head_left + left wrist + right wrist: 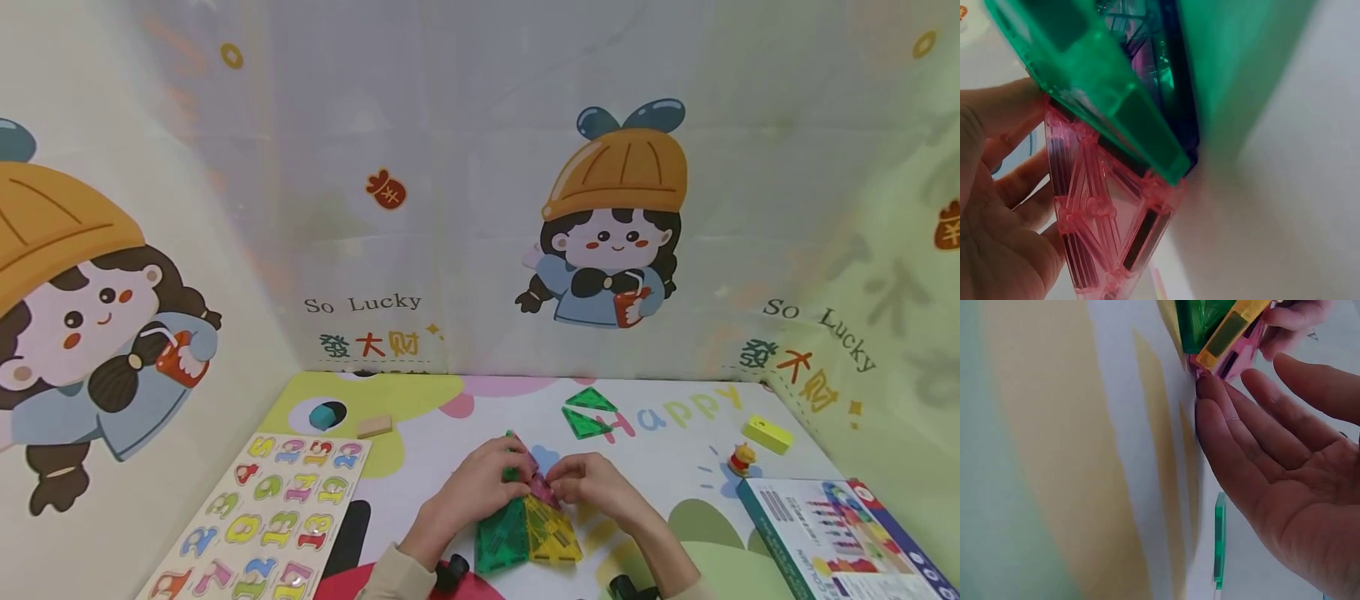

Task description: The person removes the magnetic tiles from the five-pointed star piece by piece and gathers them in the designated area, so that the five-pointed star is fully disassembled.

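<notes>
Several translucent magnetic tiles stand together on the table in the head view: a green tile (502, 537), a yellow tile (553, 533) and a pink tile (542, 490). My left hand (483, 477) reaches over from the left, its bent fingers and thumb gripping the upper tiles. The left wrist view has a pink triangular tile (1104, 212) against those fingers, with a green tile (1097, 94) above it. From the right, my right hand (596, 487) touches the pink tile; in the right wrist view its fingers (1229, 431) are nearly straight, thumb apart.
Two green triangular tiles (588, 411) lie behind the hands. A number puzzle board (240, 521) is at left, near a teal block (322, 417) and a wooden block (374, 427). At right are a box (847, 533), a small figurine (742, 459) and a yellow block (767, 434).
</notes>
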